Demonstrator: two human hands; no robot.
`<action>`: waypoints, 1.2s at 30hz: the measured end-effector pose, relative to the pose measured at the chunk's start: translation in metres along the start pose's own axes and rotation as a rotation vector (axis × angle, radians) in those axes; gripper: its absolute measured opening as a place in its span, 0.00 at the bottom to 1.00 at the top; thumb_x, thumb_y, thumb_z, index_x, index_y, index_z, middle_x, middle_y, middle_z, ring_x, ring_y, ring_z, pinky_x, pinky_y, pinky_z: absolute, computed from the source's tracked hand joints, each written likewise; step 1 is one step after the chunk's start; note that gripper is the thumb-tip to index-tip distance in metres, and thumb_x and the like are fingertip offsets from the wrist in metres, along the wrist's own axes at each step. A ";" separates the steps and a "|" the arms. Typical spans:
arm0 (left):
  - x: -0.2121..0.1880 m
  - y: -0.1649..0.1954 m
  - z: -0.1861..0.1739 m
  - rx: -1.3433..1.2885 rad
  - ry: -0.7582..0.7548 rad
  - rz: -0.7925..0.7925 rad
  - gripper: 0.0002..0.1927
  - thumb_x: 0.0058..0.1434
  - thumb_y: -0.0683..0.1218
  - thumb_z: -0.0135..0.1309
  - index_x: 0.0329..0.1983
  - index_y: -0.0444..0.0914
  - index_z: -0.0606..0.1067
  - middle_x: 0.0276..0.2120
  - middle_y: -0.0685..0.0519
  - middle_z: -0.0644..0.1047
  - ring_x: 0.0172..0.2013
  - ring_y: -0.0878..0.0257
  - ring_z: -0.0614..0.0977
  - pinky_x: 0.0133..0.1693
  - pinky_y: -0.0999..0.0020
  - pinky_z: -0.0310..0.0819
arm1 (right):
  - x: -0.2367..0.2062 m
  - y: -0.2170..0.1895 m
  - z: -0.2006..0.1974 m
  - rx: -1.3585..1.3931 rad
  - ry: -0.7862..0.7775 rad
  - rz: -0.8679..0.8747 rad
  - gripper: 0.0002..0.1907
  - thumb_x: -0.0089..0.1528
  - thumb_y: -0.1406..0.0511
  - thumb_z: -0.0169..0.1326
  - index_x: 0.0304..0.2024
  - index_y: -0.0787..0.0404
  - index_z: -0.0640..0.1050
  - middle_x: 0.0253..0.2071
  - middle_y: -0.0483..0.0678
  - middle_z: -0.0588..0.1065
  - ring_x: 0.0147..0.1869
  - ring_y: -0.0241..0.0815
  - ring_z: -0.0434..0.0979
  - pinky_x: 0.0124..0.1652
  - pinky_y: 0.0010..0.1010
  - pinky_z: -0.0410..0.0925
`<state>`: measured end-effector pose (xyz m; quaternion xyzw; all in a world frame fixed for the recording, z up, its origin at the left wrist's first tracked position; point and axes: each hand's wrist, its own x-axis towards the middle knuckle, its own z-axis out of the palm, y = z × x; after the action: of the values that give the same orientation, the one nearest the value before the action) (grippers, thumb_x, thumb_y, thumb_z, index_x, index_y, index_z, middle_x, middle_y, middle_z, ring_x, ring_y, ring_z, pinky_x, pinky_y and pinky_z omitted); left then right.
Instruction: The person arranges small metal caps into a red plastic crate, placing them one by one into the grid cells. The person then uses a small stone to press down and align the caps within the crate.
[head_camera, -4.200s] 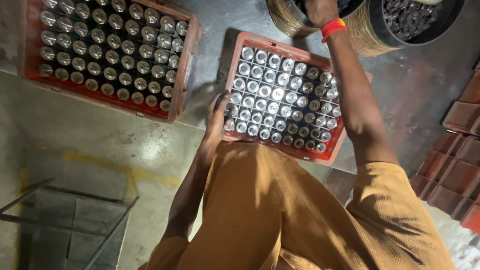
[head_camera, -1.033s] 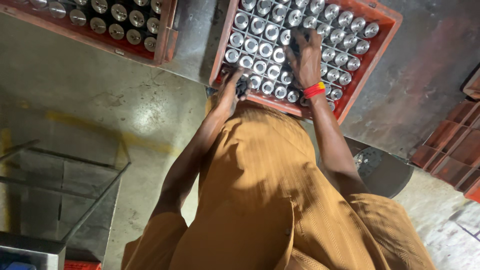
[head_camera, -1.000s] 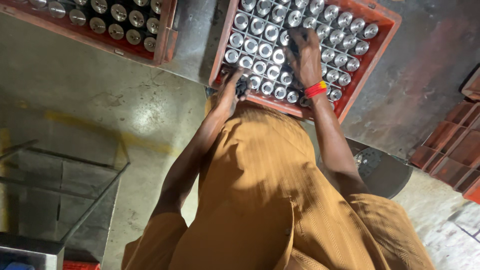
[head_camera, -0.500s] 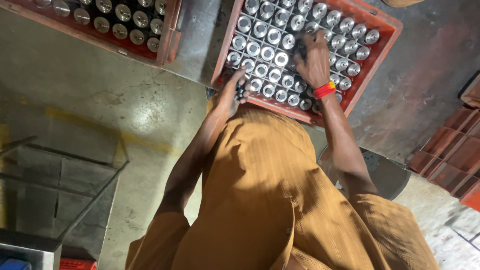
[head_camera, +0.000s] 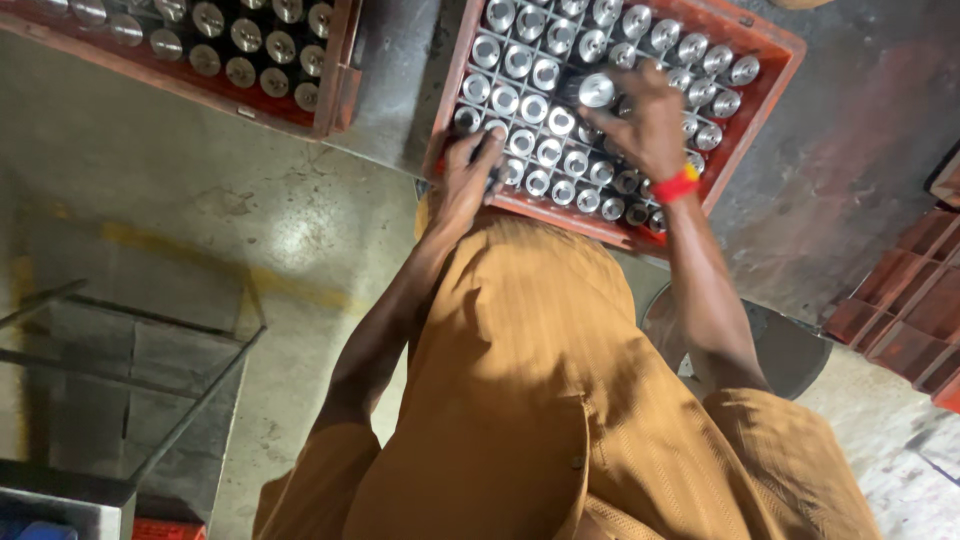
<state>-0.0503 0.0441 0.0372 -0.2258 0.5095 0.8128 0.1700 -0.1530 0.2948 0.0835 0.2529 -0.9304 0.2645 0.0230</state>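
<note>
A red crate (head_camera: 765, 95) on the floor holds several shiny metal cylinders (head_camera: 530, 108) standing upright in rows. My right hand (head_camera: 648, 122), with a red band at the wrist, is over the middle of the crate. Its fingers are closed on one metal cylinder (head_camera: 597, 90) that sits higher than its neighbours. My left hand (head_camera: 468, 178) is at the crate's near left corner, curled over the rim and the nearest row of cylinders. My brown shirt fills the lower part of the view.
A second red crate (head_camera: 338, 70) of metal cylinders lies at the upper left, with a strip of grey floor between the two. A metal frame (head_camera: 150, 370) stands at the lower left. Stacked red crates (head_camera: 905, 320) and a dark round pan (head_camera: 795, 352) are at the right.
My right hand came down from the round containers beyond the crate onto the cylinders, then slid a little across them and closed on one. My left hand stayed at the crate's corner.
</note>
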 end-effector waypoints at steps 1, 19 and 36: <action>-0.005 0.007 0.011 0.083 0.017 0.063 0.16 0.69 0.56 0.56 0.44 0.39 0.73 0.31 0.55 0.76 0.26 0.69 0.74 0.22 0.75 0.67 | -0.007 -0.014 -0.020 0.018 0.081 -0.021 0.25 0.60 0.59 0.77 0.53 0.65 0.83 0.41 0.52 0.75 0.42 0.46 0.75 0.39 0.38 0.68; -0.090 0.132 0.075 0.729 -0.256 1.005 0.43 0.53 0.48 0.74 0.71 0.43 0.67 0.61 0.56 0.78 0.45 0.60 0.82 0.49 0.68 0.82 | -0.022 -0.164 -0.146 0.082 0.334 -0.230 0.28 0.50 0.61 0.81 0.46 0.69 0.84 0.36 0.48 0.75 0.36 0.43 0.71 0.35 0.32 0.66; -0.089 0.128 0.078 0.603 -0.285 0.922 0.41 0.56 0.40 0.72 0.71 0.43 0.67 0.61 0.52 0.78 0.49 0.62 0.85 0.54 0.71 0.82 | -0.021 -0.162 -0.142 -0.011 0.347 -0.198 0.28 0.50 0.60 0.82 0.46 0.67 0.85 0.34 0.49 0.74 0.37 0.43 0.71 0.36 0.32 0.66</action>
<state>-0.0555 0.0563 0.2110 0.1905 0.7370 0.6438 -0.0783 -0.0693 0.2577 0.2791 0.2936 -0.8845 0.2955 0.2101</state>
